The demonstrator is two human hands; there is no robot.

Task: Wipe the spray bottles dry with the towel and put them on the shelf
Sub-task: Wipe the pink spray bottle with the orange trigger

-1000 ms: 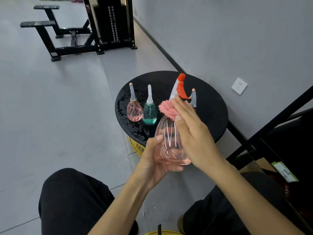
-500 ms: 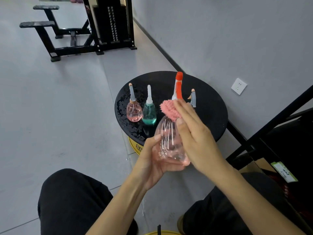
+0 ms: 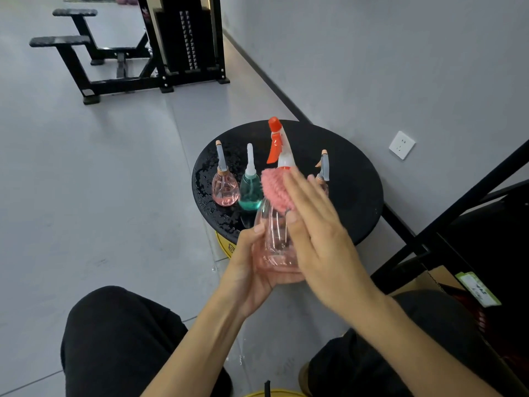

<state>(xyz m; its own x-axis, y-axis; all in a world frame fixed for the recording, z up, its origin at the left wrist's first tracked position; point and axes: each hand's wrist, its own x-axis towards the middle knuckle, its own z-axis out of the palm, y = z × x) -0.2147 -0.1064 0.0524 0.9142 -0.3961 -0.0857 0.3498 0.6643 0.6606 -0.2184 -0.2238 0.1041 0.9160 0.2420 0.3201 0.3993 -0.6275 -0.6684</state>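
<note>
My left hand [image 3: 252, 270] cupped the base of the clear pink spray bottle [image 3: 274, 242], fingers curled under it and the thumb laid up its near side. It stood upright in my grip, above my knees and in front of the table's near edge, its orange-and-white trigger head pointing up. My right hand [image 3: 315, 224] lay flat against the bottle's right side, fingers straight, pressing the fluffy pink towel [image 3: 274, 187] onto the bottle's shoulder just under the trigger head. Behind it, on the round black table [image 3: 357, 196], stood a small pink bottle [image 3: 225, 187] and, just beside it, a teal bottle [image 3: 250, 190]; a third bottle [image 3: 324, 167] showed partly behind my right fingers. Water drops beaded the table's left part. The black shelf [image 3: 458, 222] stood to my right, against the wall.
</note>
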